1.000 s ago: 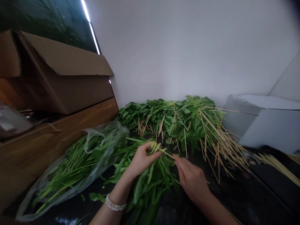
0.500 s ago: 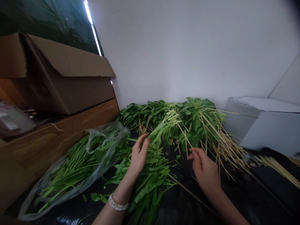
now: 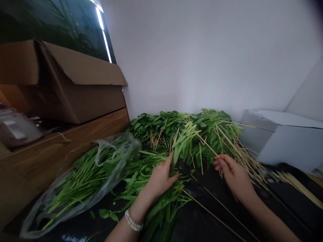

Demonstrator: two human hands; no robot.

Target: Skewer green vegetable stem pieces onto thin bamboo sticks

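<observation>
My right hand pinches the lower end of a thin bamboo skewer. At that skewer's far end a small bunch of leafy green stalks is threaded, leaves hanging down to the left. My left hand rests over a heap of loose greens, thumb and forefinger spread apart; its other fingers are partly hidden. A white beaded bracelet is on the left wrist. Against the wall lies a long pile of leafy greens, with several skewers sticking out of it.
A clear plastic bag of greens lies at the left, below a wooden ledge bearing an open cardboard box. Many bare skewers spread at the right, near a white box. Loose skewers lie on the black surface.
My right hand has moved right with the skewer and its greens. My left hand has come away from the threaded bunch, moving right and down over the loose heap, its fingers spreading.
</observation>
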